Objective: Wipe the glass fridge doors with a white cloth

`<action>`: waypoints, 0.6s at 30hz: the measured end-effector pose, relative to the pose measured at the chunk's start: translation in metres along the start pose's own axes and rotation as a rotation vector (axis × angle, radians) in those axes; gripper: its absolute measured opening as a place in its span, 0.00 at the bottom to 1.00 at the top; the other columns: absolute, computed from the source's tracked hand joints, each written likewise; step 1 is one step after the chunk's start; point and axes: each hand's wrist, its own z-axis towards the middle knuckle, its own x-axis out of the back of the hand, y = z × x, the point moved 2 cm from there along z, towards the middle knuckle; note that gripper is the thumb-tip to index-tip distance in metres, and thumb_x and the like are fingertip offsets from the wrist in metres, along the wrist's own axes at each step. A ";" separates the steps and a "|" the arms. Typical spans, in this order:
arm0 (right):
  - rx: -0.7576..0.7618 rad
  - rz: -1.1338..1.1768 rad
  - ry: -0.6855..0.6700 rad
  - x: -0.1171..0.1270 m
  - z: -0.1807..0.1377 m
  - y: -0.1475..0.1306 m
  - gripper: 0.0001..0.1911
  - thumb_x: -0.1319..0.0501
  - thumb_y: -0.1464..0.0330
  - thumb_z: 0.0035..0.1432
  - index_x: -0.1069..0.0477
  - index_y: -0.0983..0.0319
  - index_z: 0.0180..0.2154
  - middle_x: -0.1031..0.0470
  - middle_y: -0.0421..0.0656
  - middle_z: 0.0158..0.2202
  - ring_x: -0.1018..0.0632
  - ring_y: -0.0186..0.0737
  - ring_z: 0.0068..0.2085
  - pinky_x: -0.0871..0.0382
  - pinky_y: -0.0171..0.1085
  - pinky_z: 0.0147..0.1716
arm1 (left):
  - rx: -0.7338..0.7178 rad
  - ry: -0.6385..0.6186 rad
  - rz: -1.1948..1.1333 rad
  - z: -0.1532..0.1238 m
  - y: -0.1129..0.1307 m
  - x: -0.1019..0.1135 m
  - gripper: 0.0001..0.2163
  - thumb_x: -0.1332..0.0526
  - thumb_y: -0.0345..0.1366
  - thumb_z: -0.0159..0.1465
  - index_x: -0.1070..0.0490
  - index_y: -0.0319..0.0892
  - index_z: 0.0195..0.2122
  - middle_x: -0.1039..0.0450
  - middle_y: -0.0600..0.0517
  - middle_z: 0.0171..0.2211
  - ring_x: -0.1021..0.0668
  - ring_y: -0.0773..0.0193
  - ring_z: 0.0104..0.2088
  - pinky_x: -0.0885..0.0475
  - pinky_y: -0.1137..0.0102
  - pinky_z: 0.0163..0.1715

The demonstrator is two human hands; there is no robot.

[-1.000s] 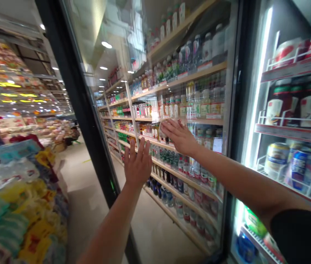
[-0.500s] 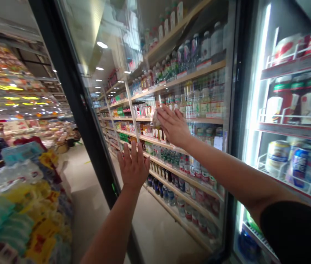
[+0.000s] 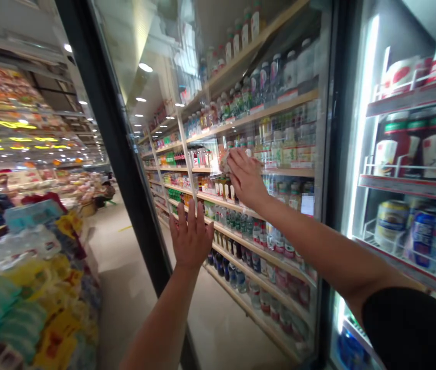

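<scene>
An open cooler's glass door [image 3: 152, 61] stands in front of me, with store shelves of bottles showing through it. My left hand [image 3: 191, 236] lies flat on the glass with its fingers spread, holding nothing. Higher and to the right, my right hand [image 3: 246, 177] presses a small white cloth [image 3: 225, 163] against the glass, fingers curved over it. Most of the cloth is hidden under the fingers.
The door's dark frame [image 3: 125, 169] runs diagonally on the left. At right, the lit cooler interior holds cans [image 3: 414, 226] and dark bottles [image 3: 395, 144] on wire shelves. A display of packaged goods [image 3: 29, 288] sits at left, beside an aisle floor [image 3: 121, 277].
My right hand has slid up the glass with the cloth. The left hand has shifted slightly lower, still flat on the glass.
</scene>
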 end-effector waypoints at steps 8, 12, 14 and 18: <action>0.019 -0.022 -0.019 0.006 -0.008 0.036 0.28 0.51 0.72 0.69 0.43 0.55 0.68 0.41 0.43 0.70 0.46 0.44 0.73 0.48 0.57 0.70 | -0.006 0.016 -0.021 0.001 -0.002 -0.001 0.37 0.40 0.43 0.67 0.57 0.42 0.73 0.47 0.40 0.70 0.52 0.48 0.72 0.55 0.48 0.70; -0.140 -0.044 0.089 0.009 -0.024 0.052 0.28 0.53 0.69 0.70 0.47 0.57 0.69 0.43 0.46 0.71 0.49 0.46 0.73 0.48 0.58 0.70 | 0.011 0.002 -0.062 0.000 -0.002 -0.001 0.36 0.41 0.42 0.68 0.57 0.43 0.73 0.49 0.40 0.70 0.52 0.47 0.72 0.55 0.46 0.70; -0.025 0.004 0.013 0.005 -0.041 0.048 0.28 0.53 0.69 0.70 0.45 0.56 0.69 0.40 0.45 0.70 0.47 0.44 0.73 0.48 0.57 0.70 | 0.011 -0.005 -0.065 0.000 -0.002 -0.002 0.36 0.41 0.42 0.68 0.57 0.43 0.73 0.49 0.40 0.70 0.52 0.46 0.72 0.55 0.46 0.70; -0.035 0.049 0.015 0.005 -0.047 0.065 0.27 0.54 0.67 0.70 0.44 0.54 0.69 0.39 0.44 0.69 0.46 0.44 0.73 0.48 0.57 0.70 | 0.007 0.000 -0.072 -0.001 -0.003 -0.003 0.35 0.43 0.43 0.69 0.57 0.43 0.73 0.50 0.41 0.70 0.51 0.45 0.72 0.54 0.44 0.69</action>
